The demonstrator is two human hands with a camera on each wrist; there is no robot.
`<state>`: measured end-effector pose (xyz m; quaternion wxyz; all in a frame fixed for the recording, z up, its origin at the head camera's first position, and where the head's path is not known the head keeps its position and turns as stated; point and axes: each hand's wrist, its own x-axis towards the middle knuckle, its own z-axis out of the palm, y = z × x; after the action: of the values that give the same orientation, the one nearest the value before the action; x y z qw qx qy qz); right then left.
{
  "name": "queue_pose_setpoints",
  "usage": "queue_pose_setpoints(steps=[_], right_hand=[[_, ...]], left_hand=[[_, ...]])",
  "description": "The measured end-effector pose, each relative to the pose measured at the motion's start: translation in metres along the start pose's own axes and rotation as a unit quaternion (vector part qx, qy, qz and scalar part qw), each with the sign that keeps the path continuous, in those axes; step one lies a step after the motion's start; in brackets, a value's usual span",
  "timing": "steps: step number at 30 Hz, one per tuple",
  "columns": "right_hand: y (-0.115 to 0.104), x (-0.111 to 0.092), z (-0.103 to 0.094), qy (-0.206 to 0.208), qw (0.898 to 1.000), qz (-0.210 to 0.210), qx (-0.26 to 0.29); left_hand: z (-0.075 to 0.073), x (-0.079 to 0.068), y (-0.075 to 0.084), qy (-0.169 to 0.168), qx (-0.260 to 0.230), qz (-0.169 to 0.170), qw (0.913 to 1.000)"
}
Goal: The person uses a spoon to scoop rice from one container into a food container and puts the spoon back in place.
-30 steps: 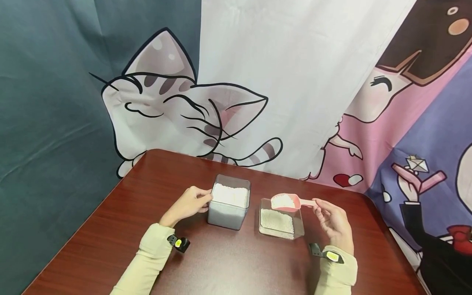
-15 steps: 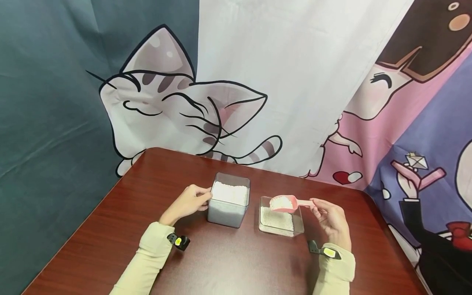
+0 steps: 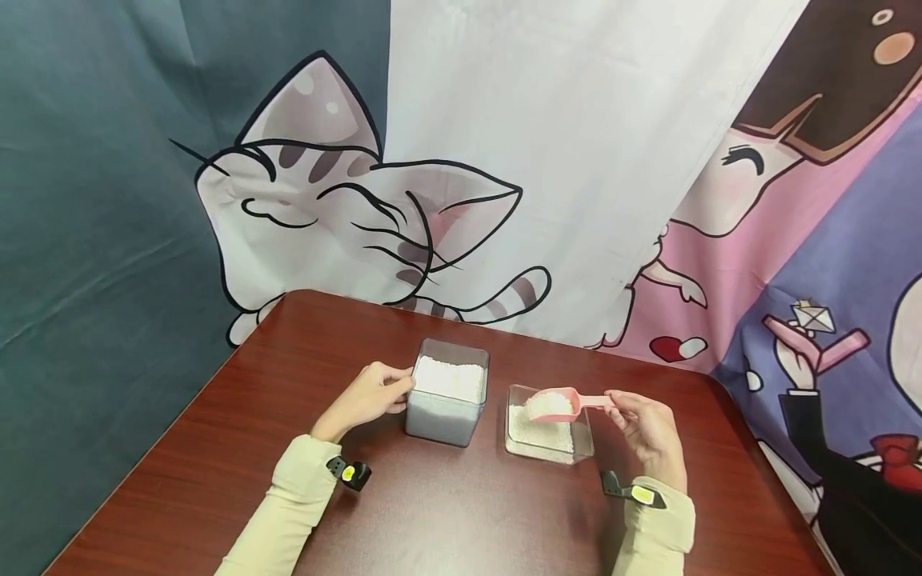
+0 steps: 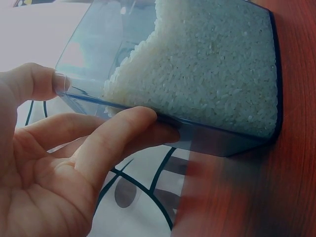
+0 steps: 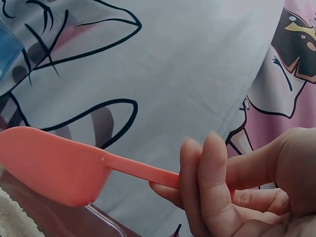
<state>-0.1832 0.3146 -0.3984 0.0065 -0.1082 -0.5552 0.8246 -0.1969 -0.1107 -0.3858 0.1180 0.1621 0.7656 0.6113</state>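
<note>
A tall clear container of white rice stands on the table left of centre. My left hand holds its left side, the thumb at the rim and the fingers against the wall. My right hand pinches the handle of a pink scoop between thumb and fingers. Rice fills the scoop's bowl, which hangs tilted over a low clear box. A layer of rice covers that box's bottom. In the right wrist view the scoop's contents are hidden by its outer wall.
Both boxes stand on a reddish-brown wooden table, a narrow gap between them. Behind the table's far edge hangs a cartoon-printed cloth. Each wrist wears a black strap with a yellow patch.
The scoop has come down a little and its bowl has tipped toward the low box. My left hand and the tall container stay where they were.
</note>
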Motion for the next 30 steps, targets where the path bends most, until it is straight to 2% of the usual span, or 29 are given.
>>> queue_pose_setpoints(steps=[5, 13, 25, 30], right_hand=[[-0.001, -0.002, 0.001, 0.0, 1.0, -0.003, -0.015], [-0.004, -0.004, 0.004, 0.002, 0.999, -0.012, -0.039], [-0.012, -0.013, 0.017, 0.008, 0.995, -0.06, -0.08], [-0.012, -0.018, 0.029, 0.009, 0.986, -0.099, -0.136]], left_hand=[[0.0, 0.003, -0.005, -0.001, -0.001, 0.0, 1.0], [0.0, 0.014, -0.03, 0.007, -0.002, 0.001, 1.0], [-0.001, 0.015, -0.032, 0.011, -0.003, 0.006, 0.9999], [-0.001, 0.015, -0.032, 0.01, -0.001, 0.006, 0.9999]])
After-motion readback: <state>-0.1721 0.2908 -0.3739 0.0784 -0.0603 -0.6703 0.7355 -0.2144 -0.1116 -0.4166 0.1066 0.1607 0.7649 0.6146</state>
